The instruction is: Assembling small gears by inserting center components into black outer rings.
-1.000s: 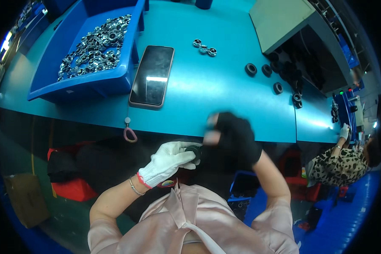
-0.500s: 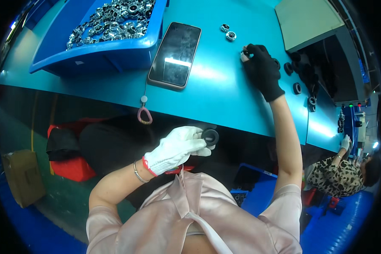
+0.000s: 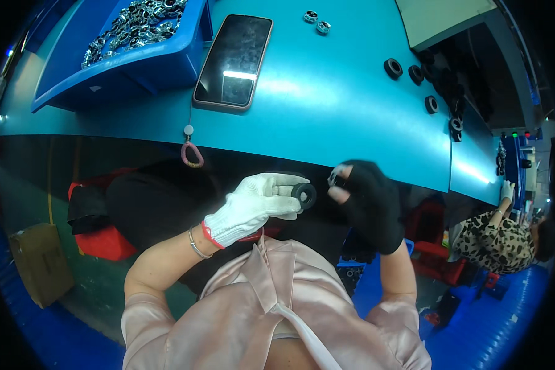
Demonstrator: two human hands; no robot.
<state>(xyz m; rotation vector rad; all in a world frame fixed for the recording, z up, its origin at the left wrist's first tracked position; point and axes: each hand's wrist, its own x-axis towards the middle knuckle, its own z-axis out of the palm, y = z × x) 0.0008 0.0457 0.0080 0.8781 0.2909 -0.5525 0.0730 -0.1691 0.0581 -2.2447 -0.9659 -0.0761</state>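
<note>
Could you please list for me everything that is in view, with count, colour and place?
Table: one, turquoise, ahead.
Bin: one, blue, upper left on table.
Metal parts: many, silver, inside bin.
Phone: one, dark, right of bin.
Loop: one, pink, table's near edge.
Small parts: two, silver, table's far middle.
Rings: several, black, right side of table.
Box: one, pale, upper right.
Carton: one, brown, floor at left.
Co-worker: one, patterned top, far right.
Shirt: one, pink, bottom.
Left grip: one, white-gloved, picture's middle, holding black ring.
Right grip: one, black-gloved, beside it, holding silver part.
</note>
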